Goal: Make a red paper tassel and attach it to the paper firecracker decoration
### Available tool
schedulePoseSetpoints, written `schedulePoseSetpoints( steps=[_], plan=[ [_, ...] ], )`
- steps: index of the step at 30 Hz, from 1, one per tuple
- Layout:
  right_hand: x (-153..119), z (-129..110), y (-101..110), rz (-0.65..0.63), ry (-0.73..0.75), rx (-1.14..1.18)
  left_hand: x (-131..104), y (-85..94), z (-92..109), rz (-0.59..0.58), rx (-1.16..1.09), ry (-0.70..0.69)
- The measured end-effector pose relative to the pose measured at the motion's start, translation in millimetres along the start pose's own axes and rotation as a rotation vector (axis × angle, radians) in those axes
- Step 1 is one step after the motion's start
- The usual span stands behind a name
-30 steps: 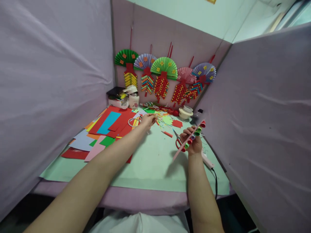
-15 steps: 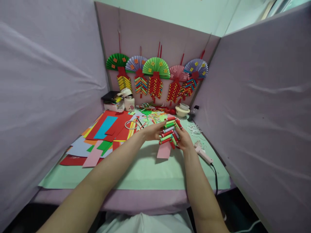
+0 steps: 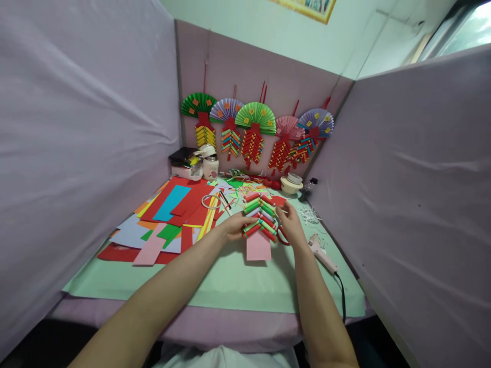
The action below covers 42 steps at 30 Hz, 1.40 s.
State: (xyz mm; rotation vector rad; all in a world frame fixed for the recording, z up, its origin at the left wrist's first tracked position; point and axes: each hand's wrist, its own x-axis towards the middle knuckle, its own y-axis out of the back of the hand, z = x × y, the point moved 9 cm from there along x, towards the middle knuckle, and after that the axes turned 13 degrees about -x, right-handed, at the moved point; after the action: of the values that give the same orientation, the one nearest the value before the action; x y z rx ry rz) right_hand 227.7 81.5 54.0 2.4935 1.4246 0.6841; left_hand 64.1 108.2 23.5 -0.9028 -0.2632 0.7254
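Observation:
A paper firecracker ornament (image 3: 260,213), with slanted rows of red, green and lilac rolled paper tubes on a pink paper strip (image 3: 258,247), is held above the table. My left hand (image 3: 238,226) grips its left edge, thumb over the front tubes. At its right edge is my right hand (image 3: 289,221), fingers bent and slightly apart, with nothing visible in them. Whether those fingertips touch the tubes is hard to make out. A red scissors handle (image 3: 283,236) shows just below the right hand.
Coloured paper sheets (image 3: 172,204) and a tape ring (image 3: 210,201) lie left. A corded glue gun (image 3: 322,255) rests right. A jar (image 3: 210,166), a cream bowl (image 3: 291,184) and paper scraps are at the back. Finished fan ornaments (image 3: 255,117) hang on the back panel.
The ornament has turned from tilted to facing me squarely. My right hand has shifted from gripping it to its right edge, uncovering the red handle. The camera view has tilted up slightly.

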Motion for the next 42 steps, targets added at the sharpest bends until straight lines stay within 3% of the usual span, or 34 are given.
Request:
schedulePoseSetpoints(
  steps=[2, 4, 6, 12, 15, 17, 20, 24, 27, 31, 37, 39, 42],
  plan=[
    [5.2, 6.9, 19.4, 0.041, 0.001, -0.354, -2.3, 5.9, 15.8, 0.035, -0.041, -0.047],
    [5.9, 19.1, 20.0, -0.102, -0.015, -0.774, -6.1, 12.4, 33.2, 0.066, -0.088, -0.099],
    [1.3, 35.1, 14.6, -0.257, -0.056, -1.024, -11.4, 19.4, 49.2, 0.091, -0.128, -0.166],
    [-5.4, 48.3, -0.1, -0.331, -0.136, -1.141, -21.2, 42.0, 68.1, 0.119, -0.171, -0.282],
    [-12.3, 44.7, 6.3, -0.318, -0.148, -1.162, -19.8, 54.0, 71.4, 0.147, -0.194, -0.3],
    [-23.7, 38.5, 16.8, -0.267, -0.141, -1.109, -18.7, 56.0, 75.3, 0.134, -0.237, -0.325],
    [-54.3, 27.0, 26.1, -0.223, -0.148, -0.639, -19.0, 55.2, 82.2, 0.134, -0.311, -0.39],
    [-114.9, 10.8, -8.8, -0.509, -0.306, 0.178, -24.0, 58.8, 91.6, 0.225, -0.393, -0.535],
    [-145.2, -3.6, -33.7, -0.529, -0.423, 0.542, -29.6, 55.3, 99.8, 0.225, -0.431, -0.655],
    [-162.4, -13.7, -60.7, -0.506, -0.387, 0.534, -36.8, 44.4, 102.6, 0.207, -0.463, -0.702],
    [-190.6, -15.7, -85.2, -0.532, -0.377, 0.423, -56.1, 32.9, 99.9, 0.301, -0.536, -0.743],
    [-199.0, -17.9, -89.7, -0.539, -0.383, 0.436, -60.5, 27.3, 97.3, 0.308, -0.547, -0.741],
    [-200.5, -22.6, -86.5, -0.452, -0.346, 0.419, -63.1, 18.9, 91.9, 0.279, -0.571, -0.735]
  ],
)
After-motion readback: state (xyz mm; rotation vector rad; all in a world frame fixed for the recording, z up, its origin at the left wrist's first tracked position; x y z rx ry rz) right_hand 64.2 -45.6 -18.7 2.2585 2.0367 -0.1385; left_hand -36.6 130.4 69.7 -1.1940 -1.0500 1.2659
